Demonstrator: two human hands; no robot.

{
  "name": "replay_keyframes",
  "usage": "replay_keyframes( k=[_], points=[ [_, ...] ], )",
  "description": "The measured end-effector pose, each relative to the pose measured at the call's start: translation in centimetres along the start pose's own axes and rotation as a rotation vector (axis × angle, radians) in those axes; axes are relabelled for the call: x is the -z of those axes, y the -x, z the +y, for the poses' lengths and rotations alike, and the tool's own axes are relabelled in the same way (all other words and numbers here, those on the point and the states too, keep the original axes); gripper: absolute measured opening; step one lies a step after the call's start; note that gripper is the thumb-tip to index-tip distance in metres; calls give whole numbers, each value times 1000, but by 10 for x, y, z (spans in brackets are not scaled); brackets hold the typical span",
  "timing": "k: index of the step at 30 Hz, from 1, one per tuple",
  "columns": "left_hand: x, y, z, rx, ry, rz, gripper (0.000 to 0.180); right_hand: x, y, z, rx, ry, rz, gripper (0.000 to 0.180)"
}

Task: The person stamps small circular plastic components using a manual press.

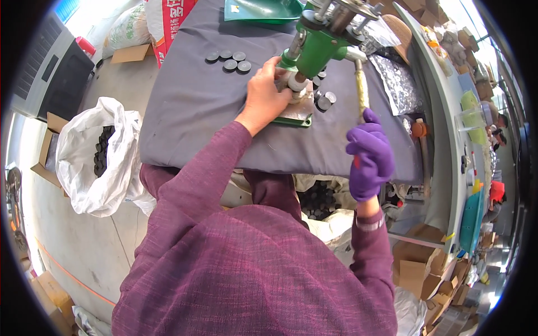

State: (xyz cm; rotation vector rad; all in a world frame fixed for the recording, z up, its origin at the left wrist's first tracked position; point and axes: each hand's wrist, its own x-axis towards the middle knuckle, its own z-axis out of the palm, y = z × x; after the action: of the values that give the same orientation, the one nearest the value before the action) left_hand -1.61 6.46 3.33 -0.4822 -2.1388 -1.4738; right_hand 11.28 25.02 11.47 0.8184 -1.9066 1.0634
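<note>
A green hand press (319, 53) stands on the cloth-covered table, its ram coming down over a small whitish round part (298, 84). My bare left hand (265, 92) reaches to the press base, fingers curled in close beside that part. What its fingertips hold is hidden. In a purple glove, my right hand (371, 154) is wrapped round the lever handle (361, 92), which has a yellowish wrapping. Several dark round caps (230, 65) lie left of the press. More grey and black caps (324, 103) lie close to its right side.
A green tray (263, 10) sits at the table's far edge. Clear bags of small parts (395, 84) lie at the right. A white sack (84, 179) with black pieces stands on the floor at left. Another open sack (333, 227) of black pieces is below the table's front edge.
</note>
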Motion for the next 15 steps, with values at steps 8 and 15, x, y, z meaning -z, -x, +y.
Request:
replay_keyframes(
  k=[8, 15],
  points=[
    [53, -15, -62, -180, -834, -197, 34, 4, -15, -5, -55, -65, -93, 30],
    [69, 3, -60, -288, -817, -322, 16, 22, -78, -33, -341, -229, -46, 32]
  ],
)
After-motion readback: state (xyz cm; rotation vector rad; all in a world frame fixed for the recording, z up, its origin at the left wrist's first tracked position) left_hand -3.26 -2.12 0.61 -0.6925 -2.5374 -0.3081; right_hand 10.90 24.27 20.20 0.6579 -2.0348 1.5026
